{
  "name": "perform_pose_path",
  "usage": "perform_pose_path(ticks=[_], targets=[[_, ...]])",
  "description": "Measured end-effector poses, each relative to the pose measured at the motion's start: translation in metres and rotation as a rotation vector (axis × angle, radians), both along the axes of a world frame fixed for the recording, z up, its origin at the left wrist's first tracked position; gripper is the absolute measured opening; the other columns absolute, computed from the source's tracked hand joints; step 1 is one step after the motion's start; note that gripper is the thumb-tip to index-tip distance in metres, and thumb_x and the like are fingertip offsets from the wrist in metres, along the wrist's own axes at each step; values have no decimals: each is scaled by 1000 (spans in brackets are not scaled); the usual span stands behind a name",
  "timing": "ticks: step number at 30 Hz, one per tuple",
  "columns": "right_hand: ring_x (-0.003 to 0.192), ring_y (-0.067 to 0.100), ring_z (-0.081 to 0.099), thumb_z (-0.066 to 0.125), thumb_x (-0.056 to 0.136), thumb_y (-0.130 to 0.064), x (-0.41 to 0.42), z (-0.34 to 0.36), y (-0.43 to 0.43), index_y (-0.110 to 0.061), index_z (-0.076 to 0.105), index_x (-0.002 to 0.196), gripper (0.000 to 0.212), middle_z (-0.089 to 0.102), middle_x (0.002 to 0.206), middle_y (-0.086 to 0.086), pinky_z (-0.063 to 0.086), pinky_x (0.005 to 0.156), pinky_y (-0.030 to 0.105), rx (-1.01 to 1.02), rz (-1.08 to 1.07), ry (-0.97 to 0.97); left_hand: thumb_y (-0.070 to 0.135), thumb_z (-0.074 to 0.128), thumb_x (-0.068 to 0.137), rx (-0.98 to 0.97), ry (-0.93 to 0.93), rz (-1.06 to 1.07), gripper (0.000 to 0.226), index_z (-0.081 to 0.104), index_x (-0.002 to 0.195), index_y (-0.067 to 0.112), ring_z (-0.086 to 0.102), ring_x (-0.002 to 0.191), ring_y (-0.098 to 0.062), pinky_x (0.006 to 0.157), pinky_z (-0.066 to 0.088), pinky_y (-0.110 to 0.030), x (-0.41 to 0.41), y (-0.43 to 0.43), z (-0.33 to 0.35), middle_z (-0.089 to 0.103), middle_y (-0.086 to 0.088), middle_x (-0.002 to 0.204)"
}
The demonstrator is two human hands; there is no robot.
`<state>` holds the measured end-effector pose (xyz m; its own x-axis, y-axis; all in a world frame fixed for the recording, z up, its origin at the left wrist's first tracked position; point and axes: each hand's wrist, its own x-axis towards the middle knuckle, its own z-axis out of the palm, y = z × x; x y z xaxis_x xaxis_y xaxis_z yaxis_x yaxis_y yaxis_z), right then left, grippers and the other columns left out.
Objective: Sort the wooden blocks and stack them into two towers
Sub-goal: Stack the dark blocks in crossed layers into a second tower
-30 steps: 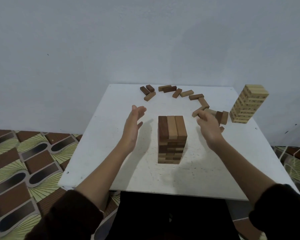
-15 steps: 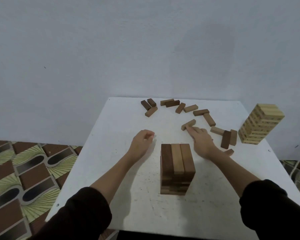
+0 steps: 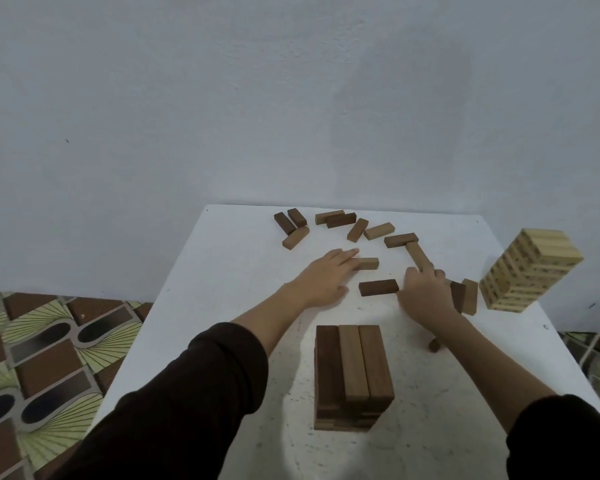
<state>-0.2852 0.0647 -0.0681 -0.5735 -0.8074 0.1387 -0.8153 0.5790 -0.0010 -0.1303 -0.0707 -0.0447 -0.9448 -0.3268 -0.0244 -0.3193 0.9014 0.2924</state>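
Reaching forward, the left hand (image 3: 326, 277) lies flat with its grip apart, straight fingertips resting on the near end of a tan block (image 3: 368, 263) on the tabletop (image 3: 222, 271). The right hand (image 3: 425, 294) has its fingers curled at the near end of a slanted block (image 3: 417, 255). Its back faces the camera, so I cannot tell whether that grip is clamped on the block or merely touching it. Between the hands lies a dark block (image 3: 378, 287).

Nearest the person stands the brown tower (image 3: 354, 368), several layers high, its top layer a full three. At the right edge stands the pale tower (image 3: 530, 268), taller and apparently complete, since no pale pieces lie loose.

What is left looks like brown work. A scatter of loose blocks (image 3: 379, 231) along the far edge, a pair of blocks (image 3: 469, 296) just beside the right hand, and a small piece (image 3: 434, 345) by the right forearm all wait to be stacked. I judge the task well past halfway.
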Motion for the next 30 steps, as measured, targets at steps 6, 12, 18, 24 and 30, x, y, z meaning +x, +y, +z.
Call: perform_pose_path(ticks=[6,12,18,24,30], targets=[[71,19,39,57,85,-1,-15,-17,-7,-4,53,74,13,50,78,12,32,61,26,-10,75,-19,23,49,97,28,-22,49,60,21,149,13,19,140,-24,113,23,-36,-7,0,-3,16,-3,157],[118,30,42,48,77,14,10,-3,-11,6,58,109,35,46,127,19,28,90,19,-186,230,-352,13,50,96,171,129,134,61,24,149,28,36,118,-21,101,34,-29,4,-1,-8,39,-7,131],[124,25,34,50,89,0,28,9,-24,-5,55,124,35,42,136,10,25,107,30,-49,403,-375,18,57,92,197,338,375,18,43,82,13,44,78,-16,63,28,-19,16,-6,-15,42,1,84],[128,25,32,47,95,-23,31,12,-28,-18,48,133,38,40,142,2,31,103,32,1,310,-187,10,59,89,400,420,582,14,53,76,11,49,79,-15,71,40,-26,29,-10,-14,53,-3,82],[120,24,37,55,92,-24,32,12,-33,-21,46,132,42,46,133,1,36,95,33,-8,324,-276,25,62,88,464,383,485,27,62,110,10,51,99,-14,82,42,-21,27,-1,-18,56,-5,113]])
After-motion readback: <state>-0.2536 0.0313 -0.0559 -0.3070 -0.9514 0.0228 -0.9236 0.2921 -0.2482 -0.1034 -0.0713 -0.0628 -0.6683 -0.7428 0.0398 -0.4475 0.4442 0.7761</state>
